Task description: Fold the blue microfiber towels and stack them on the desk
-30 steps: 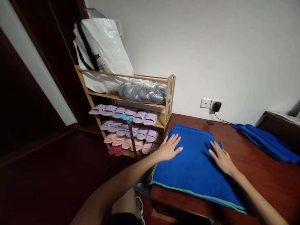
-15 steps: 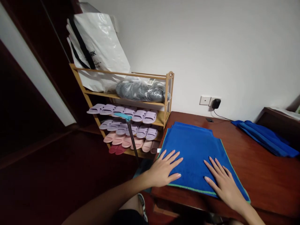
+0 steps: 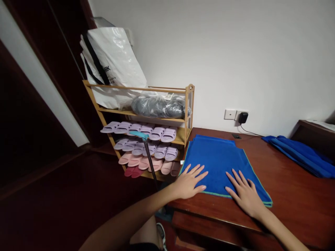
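A blue cloth (image 3: 216, 162) with green edging lies flat on the dark red-brown wooden table (image 3: 282, 195). Under its far edge, more blue cloth sticks out, so it appears to lie on another one. My left hand (image 3: 190, 182) rests palm down on the cloth's near left part, fingers spread. On the near right part lies my right hand (image 3: 246, 193), also palm down with its fingers apart. Neither hand grips anything. A small white tag (image 3: 182, 162) shows at the cloth's left edge.
More blue cloths (image 3: 300, 153) lie in a heap at the table's right. A black plug adapter (image 3: 243, 118) sits in the wall socket. Left of the table stands a wooden shoe rack (image 3: 186, 104) with slippers, a white bag (image 3: 117, 59) and a blue-topped pole (image 3: 149, 157) before it.
Both hands and the cloth have slid away from me, baring more of the table's near edge. The view has tilted slightly up. My hands stay flat on the cloth.
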The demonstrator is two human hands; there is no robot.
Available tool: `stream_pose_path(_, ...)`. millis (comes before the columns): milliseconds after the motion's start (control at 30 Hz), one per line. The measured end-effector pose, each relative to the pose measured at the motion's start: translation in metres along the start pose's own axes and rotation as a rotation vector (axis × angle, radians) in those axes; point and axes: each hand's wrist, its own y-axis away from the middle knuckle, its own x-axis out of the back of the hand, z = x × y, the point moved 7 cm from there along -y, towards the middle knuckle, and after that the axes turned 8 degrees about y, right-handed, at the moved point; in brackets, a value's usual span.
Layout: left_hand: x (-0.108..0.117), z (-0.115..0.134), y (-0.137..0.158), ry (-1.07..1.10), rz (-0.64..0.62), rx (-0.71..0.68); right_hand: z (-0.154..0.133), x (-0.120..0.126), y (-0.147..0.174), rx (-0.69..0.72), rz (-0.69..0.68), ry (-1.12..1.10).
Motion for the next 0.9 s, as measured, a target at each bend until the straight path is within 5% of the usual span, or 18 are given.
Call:
stream_pose_path(267,-0.004,-0.069,-0.066,-0.004,-0.044,0.059,0.027,-0.022,-0.091,-0.005,-0.056,0.002)
stream_pose_path(433,0.000,-0.094,-0.090,-0.013,-0.042,0.060,0.033,-0.030,-0.122,-0.020,-0.037,0.014)
stream_pose_path(700,-0.009,-0.098,-0.081,-0.052,0.042,0.226,0.049,-0.037,-0.116,-0.076,-0.018,-0.047)
stream_pose_path(900,-0.010,-0.097,-0.075,-0.072,0.073,0.250,0.138,-0.054,-0.080,-0.213,-0.037,-0.086)
